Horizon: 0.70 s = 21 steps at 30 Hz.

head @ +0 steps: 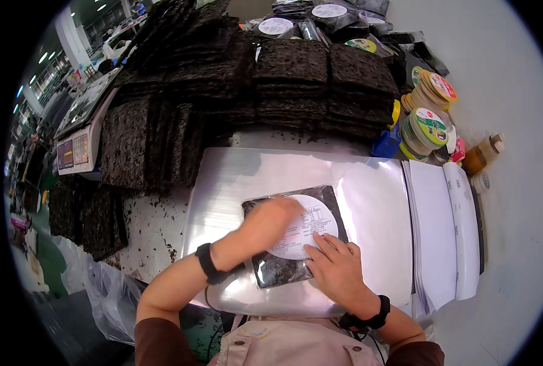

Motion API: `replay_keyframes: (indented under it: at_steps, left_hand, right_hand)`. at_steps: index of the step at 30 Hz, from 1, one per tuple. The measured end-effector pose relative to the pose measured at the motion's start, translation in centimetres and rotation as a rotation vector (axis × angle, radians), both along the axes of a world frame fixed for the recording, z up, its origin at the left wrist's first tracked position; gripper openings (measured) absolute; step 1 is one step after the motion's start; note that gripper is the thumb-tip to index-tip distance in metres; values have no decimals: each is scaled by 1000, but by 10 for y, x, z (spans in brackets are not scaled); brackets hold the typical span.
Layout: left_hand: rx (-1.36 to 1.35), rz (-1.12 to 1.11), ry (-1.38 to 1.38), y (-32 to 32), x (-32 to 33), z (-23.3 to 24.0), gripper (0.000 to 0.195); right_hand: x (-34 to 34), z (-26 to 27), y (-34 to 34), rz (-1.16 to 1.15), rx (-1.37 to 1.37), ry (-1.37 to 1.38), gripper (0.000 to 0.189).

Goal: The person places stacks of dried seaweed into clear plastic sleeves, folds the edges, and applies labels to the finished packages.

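Observation:
A clear bag of dark dried seaweed (283,270) lies flat, slightly turned, on a shiny plastic sheet (376,219). On its face sits a large round white label (315,228) that bears printing. My left hand (271,224), blurred and with its fingers curled, is over the label's left part and hides some of it. Whether those fingers hold anything does not show. Fingers apart, my right hand (338,265) rests its tips on the label's lower right edge and the bag.
Tall stacks of seaweed sheets (292,64) line the back. A digital scale (77,151) stands left. To the right are rolls of round stickers (425,132), a blue tape dispenser (386,142), a bottle (482,153) and white paper sheets (429,228). Labelled bags (328,13) are piled behind.

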<state>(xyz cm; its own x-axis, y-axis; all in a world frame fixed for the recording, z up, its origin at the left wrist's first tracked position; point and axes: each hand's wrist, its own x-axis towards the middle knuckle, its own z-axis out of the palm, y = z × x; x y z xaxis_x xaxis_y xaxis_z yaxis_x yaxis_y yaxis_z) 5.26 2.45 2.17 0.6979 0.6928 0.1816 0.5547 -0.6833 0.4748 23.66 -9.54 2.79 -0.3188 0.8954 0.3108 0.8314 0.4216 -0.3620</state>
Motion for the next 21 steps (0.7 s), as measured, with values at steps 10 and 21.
replay_keyframes:
  at_steps: [10,21]
  left_hand:
    - [109,-120,122,-26,-9,-8,56]
    - [-332,569,-167,-59,-29,-27,120]
  right_hand:
    - [29,-35,-20,544,25,276,34]
    - [35,-25,13,-220,-477,441,119]
